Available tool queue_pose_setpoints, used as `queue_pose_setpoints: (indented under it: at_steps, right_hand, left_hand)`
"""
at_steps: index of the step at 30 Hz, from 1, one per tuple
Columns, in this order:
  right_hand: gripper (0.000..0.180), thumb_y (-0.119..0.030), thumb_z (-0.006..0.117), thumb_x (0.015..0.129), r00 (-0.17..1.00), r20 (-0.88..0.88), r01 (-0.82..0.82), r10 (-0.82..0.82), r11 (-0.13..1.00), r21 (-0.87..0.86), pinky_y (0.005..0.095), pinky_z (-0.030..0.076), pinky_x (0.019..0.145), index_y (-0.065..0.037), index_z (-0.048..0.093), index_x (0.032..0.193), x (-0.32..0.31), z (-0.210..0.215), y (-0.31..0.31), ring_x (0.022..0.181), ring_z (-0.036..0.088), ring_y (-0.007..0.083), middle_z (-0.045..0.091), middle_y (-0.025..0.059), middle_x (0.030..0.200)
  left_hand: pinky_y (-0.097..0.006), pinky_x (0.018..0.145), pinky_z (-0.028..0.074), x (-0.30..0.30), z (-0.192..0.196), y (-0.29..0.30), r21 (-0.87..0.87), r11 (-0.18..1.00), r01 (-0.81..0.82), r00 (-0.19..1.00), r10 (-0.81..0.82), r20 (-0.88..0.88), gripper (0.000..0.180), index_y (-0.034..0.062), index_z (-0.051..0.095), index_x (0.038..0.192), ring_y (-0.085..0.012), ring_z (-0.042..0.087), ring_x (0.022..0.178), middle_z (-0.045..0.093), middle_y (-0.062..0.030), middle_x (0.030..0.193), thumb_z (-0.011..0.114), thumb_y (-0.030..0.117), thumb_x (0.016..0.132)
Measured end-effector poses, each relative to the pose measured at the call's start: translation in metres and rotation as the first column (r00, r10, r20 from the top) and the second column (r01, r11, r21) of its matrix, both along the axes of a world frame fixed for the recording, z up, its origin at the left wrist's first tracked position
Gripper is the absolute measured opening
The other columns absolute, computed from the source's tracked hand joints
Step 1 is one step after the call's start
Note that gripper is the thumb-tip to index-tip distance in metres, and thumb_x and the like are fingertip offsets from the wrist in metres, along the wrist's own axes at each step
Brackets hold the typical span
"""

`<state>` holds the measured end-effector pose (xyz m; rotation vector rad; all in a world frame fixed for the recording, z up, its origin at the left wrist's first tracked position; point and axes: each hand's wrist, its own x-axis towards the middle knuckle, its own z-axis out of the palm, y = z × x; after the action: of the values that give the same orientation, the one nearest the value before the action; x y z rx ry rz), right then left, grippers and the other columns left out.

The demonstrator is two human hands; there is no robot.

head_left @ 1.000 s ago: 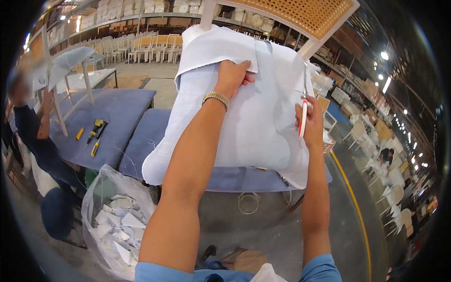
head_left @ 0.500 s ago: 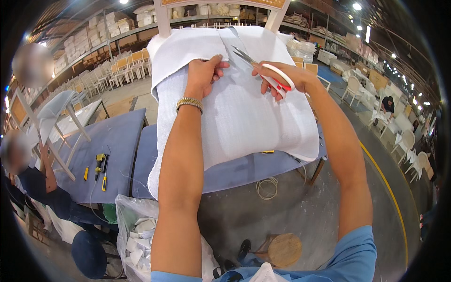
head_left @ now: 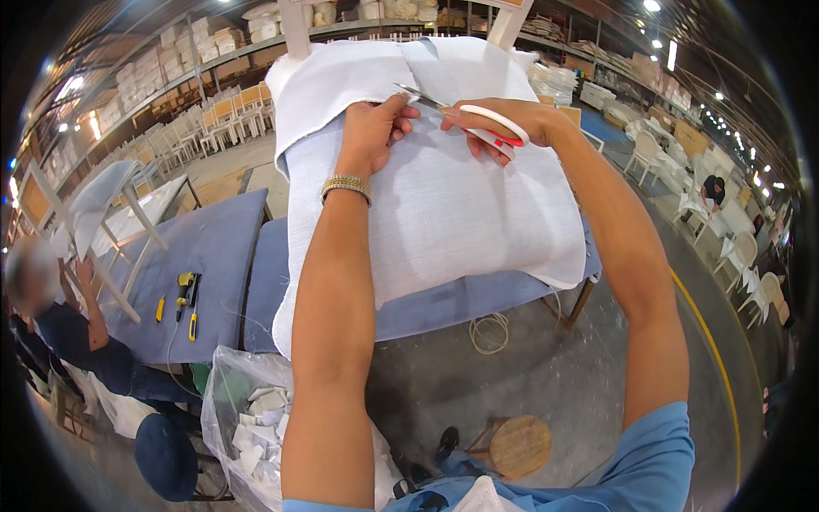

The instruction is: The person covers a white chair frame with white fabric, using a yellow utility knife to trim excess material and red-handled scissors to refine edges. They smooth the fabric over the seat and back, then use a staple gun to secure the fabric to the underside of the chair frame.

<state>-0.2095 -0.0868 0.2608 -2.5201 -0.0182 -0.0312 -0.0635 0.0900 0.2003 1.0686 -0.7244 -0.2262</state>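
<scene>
At the far left a seated co-worker (head_left: 60, 328) works at a blue tabletop (head_left: 217, 256) that carries a yellow-and-black power tool (head_left: 184, 290). Nearer, a clear bag of white offcuts (head_left: 252, 427) stands on the floor.

A moment earlier the left hand (head_left: 375, 128) lay flat on the white fabric (head_left: 444, 205). It has now slid toward the far edge and closed, pinching the cloth just beside the blades. A gold bracelet (head_left: 346, 187) sits on the wrist.

The white fabric is draped over a chair seat whose two white back posts (head_left: 294, 26) rise beyond it.

The right hand (head_left: 503, 124), which a second ago held the white-handled scissors (head_left: 465, 111) off to the right side, has swung them in over the far middle of the cloth. It is clamped through the handles, with the blades parted and pointing left at the pinched spot. Judging by this, a cut at the seat's back edge is under way.
</scene>
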Motion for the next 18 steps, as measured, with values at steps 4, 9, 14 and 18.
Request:
queue_pose_setpoints:
  at_steps: [4, 9, 14, 18]
  right_hand:
    - [0.063, -0.068, 0.054, 0.093, 0.996, 0.085, 0.019, -0.010, 0.994, -0.108, 0.0254, 0.041, 0.039, -0.009, 0.066, 0.112, 0.004, -0.001, 0.008, 0.047, 0.055, 0.0106, 0.056, 0.0021, 0.065]
    - [0.054, -0.063, 0.057, 0.094, 0.989, 0.136, 0.090, -0.066, 0.979, -0.182, 0.0249, 0.041, 0.040, -0.010, 0.066, 0.099, -0.008, 0.004, 0.010, 0.046, 0.054, 0.0097, 0.054, 0.0004, 0.063]
    - [0.063, -0.070, 0.057, 0.090, 0.995, 0.076, 0.078, -0.068, 0.989, -0.126, 0.0264, 0.041, 0.039, -0.008, 0.065, 0.094, -0.011, 0.007, 0.010, 0.046, 0.053, 0.0108, 0.055, 0.0017, 0.063]
    - [0.065, -0.067, 0.052, 0.094, 1.000, 0.022, 0.007, -0.005, 0.993, -0.117, 0.0272, 0.044, 0.045, -0.007, 0.063, 0.115, 0.008, 0.010, 0.005, 0.053, 0.056, 0.0116, 0.063, 0.0039, 0.073]
  left_hand:
    - [-0.023, 0.048, 0.036, 0.000, -0.001, 0.004, 0.018, 1.000, -0.010, 1.000, 0.010, 0.004, 0.022, -0.0052, 0.068, 0.086, -0.0097, 0.052, 0.056, 0.068, -0.0093, 0.077, 0.069, 0.015, 0.093]
    - [-0.023, 0.049, 0.037, -0.003, 0.000, 0.004, 0.024, 1.000, 0.005, 1.000, -0.005, -0.003, 0.020, -0.0033, 0.067, 0.087, -0.0092, 0.053, 0.057, 0.068, -0.0075, 0.076, 0.069, 0.015, 0.094]
    - [-0.023, 0.050, 0.038, -0.005, -0.004, 0.004, 0.014, 0.999, 0.046, 0.999, -0.046, 0.019, 0.021, -0.0018, 0.067, 0.087, -0.0087, 0.053, 0.057, 0.068, -0.0065, 0.077, 0.069, 0.018, 0.094]
    - [-0.023, 0.051, 0.039, -0.005, -0.004, 0.007, 0.023, 0.997, 0.070, 0.997, -0.070, 0.034, 0.022, -0.0010, 0.067, 0.085, -0.0089, 0.053, 0.057, 0.067, -0.0056, 0.076, 0.069, 0.019, 0.094]
